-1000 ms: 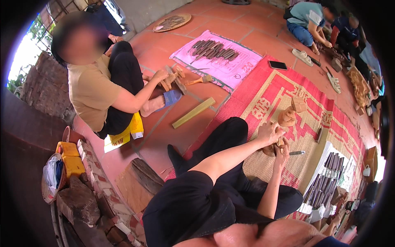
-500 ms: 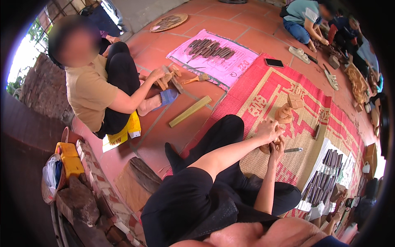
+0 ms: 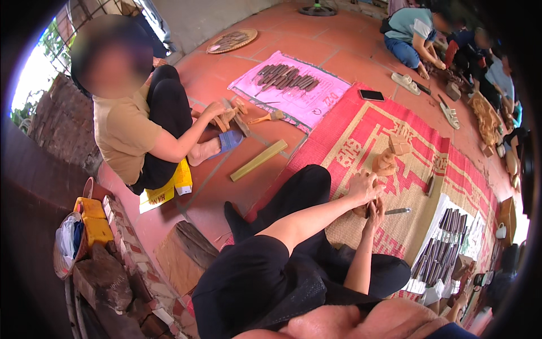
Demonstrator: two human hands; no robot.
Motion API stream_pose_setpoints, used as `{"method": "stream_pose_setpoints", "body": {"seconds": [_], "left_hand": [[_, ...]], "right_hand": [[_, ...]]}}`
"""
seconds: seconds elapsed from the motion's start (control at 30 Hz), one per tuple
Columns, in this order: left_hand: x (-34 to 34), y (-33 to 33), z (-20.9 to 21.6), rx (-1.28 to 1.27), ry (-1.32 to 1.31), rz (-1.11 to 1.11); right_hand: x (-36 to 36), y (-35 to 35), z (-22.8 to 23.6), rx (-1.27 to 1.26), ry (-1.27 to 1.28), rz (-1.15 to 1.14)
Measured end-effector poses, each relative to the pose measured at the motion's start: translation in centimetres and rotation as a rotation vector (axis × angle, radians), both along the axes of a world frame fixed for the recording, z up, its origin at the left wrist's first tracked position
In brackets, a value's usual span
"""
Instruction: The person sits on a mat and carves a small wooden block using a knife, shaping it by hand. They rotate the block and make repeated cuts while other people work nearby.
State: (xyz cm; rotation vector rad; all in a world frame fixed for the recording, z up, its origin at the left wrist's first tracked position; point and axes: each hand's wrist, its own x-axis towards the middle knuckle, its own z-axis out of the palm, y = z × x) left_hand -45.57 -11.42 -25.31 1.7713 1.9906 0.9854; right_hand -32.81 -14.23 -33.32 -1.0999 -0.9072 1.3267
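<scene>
Since a second ago little has altered: the whole view has slid a touch leftward (a small turn of the head, I'd say), and the pale wood that peeped out between the hands is now mostly covered. I take that as the same close work going on at one spot.

The left hand [image 3: 363, 189] is bent over the small, pale-brown wooden piece [image 3: 359, 211], fingers partly curled; how firmly it grips, I can't tell. Just below, the right hand [image 3: 373, 217] is closed around a slim grey metal-looking tool [image 3: 398, 211], its shaft jutting out rightward. The piece sits low between the hands, over the red-and-beige woven mat [image 3: 406, 234], near a rounded light-wood carving [image 3: 384, 163]. The left forearm reaches slantwise past the knee; the right rises steeply.
</scene>
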Motion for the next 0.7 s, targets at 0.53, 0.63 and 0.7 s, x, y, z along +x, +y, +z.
{"method": "stream_pose_setpoints", "body": {"seconds": [0.53, 0.63, 0.7], "left_hand": [[-1.0, 1.2, -1.0, 0.126, -0.140, -0.001], [-1.9, 1.2, -1.2, 0.059, -0.122, 0.017], [-1.6, 1.1, -0.7, 0.125, -0.058, -0.014]], "right_hand": [[2.2, 3.2, -3.4, -0.089, -0.207, -0.202], [-1.3, 3.1, -0.4, 0.044, -0.349, -0.134], [-2.9, 2.1, 0.6, 0.013, 0.104, -0.079]]}}
